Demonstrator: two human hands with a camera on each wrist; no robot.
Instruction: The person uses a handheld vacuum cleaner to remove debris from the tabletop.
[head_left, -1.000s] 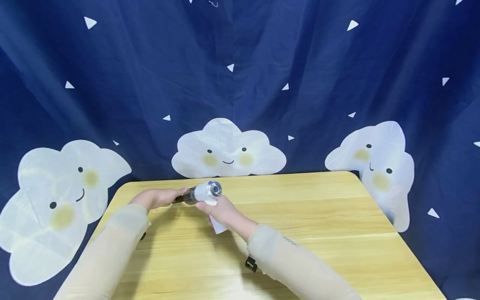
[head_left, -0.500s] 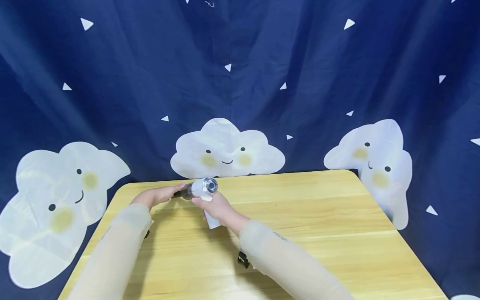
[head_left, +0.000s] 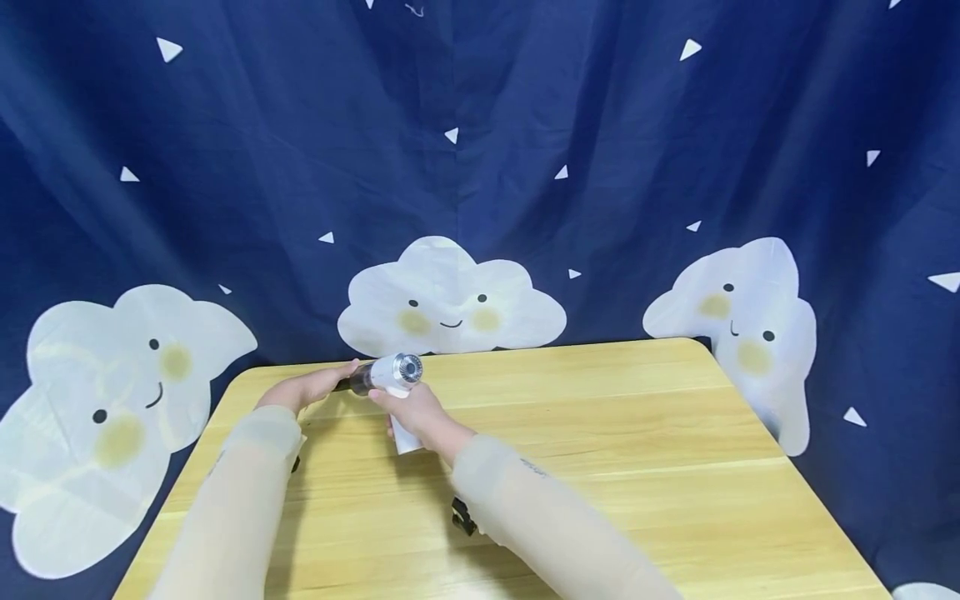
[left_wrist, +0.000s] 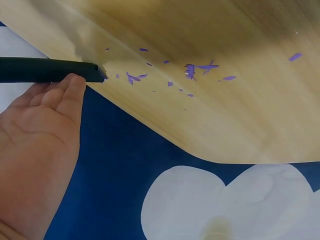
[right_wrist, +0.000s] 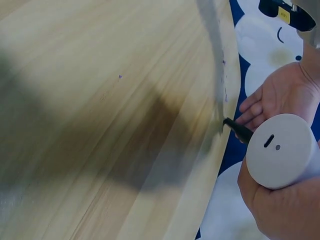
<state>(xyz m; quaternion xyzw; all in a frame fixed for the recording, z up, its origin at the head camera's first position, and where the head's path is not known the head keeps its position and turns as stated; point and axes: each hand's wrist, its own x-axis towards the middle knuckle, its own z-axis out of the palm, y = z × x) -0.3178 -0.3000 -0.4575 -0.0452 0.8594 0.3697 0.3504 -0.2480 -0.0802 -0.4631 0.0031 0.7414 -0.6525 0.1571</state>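
Note:
My right hand (head_left: 414, 412) grips the handle of a white handheld vacuum cleaner (head_left: 386, 374) with a silver vented end. Its dark narrow nozzle (left_wrist: 52, 70) points left, low at the table's far edge. Extended fingers of my left hand (left_wrist: 42, 122) touch the nozzle's side near its tip. Purple scraps (left_wrist: 190, 71) lie scattered on the wood past the tip, with a few bits right at its mouth. In the right wrist view the white round end of the handle (right_wrist: 287, 160) faces the camera, and part of the right hand's fingers is hidden behind it.
The light wooden table (head_left: 600, 450) has a rounded far-left corner. Behind it hangs a dark blue curtain (head_left: 510, 183) with white clouds and triangles. One small purple speck (right_wrist: 120, 76) lies apart from the others.
The vacuum cleaner and my right hand have shifted left along the far edge. My left hand stays at the nozzle and has moved only slightly. The head view has turned a little.

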